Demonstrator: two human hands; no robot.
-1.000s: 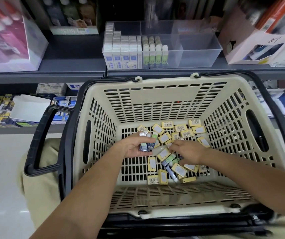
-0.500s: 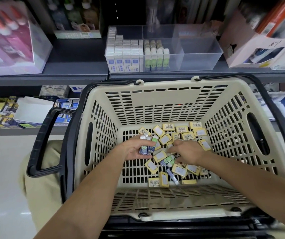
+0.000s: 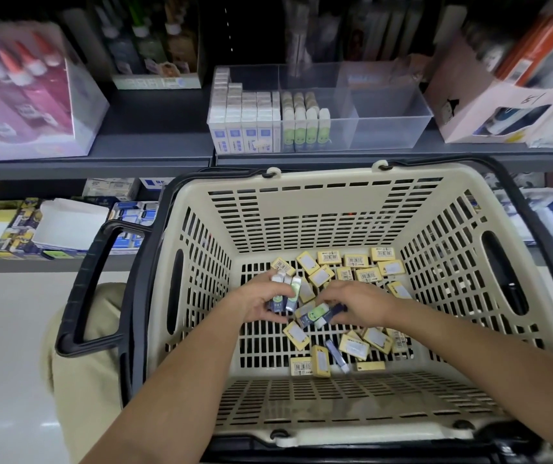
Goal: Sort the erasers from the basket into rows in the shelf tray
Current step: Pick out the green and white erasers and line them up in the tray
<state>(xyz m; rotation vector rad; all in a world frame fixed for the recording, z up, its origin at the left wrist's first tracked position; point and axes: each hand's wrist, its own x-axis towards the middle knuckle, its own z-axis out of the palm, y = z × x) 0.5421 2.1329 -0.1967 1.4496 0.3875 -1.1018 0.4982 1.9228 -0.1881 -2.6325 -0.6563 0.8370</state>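
A cream slotted basket [image 3: 301, 209] holds several small yellow boxed erasers [image 3: 357, 261] scattered on its floor. My left hand [image 3: 258, 301] grips a bunch of green-and-white sleeved erasers [image 3: 285, 294] upright. My right hand [image 3: 355, 301] pinches two more sleeved erasers [image 3: 317, 314] just above the basket floor, close to the left hand. One blue sleeved eraser [image 3: 335, 354] lies loose near the front. On the shelf behind stands the clear divided tray [image 3: 392, 128], with rows of white boxed erasers [image 3: 245, 122] at its left and green sleeved erasers [image 3: 305, 123] beside them.
The tray's right compartments hold nothing. A pink box of bottles [image 3: 23, 95] sits at the shelf's left, a pale carton [image 3: 489, 105] at its right. The basket's black handle [image 3: 90, 289] sticks out left. A lower shelf carries stationery packs [image 3: 50, 229].
My right hand has lifted two sleeved erasers out of the pile and drawn them toward my left hand, which keeps its bunch. The view has tilted down slightly.
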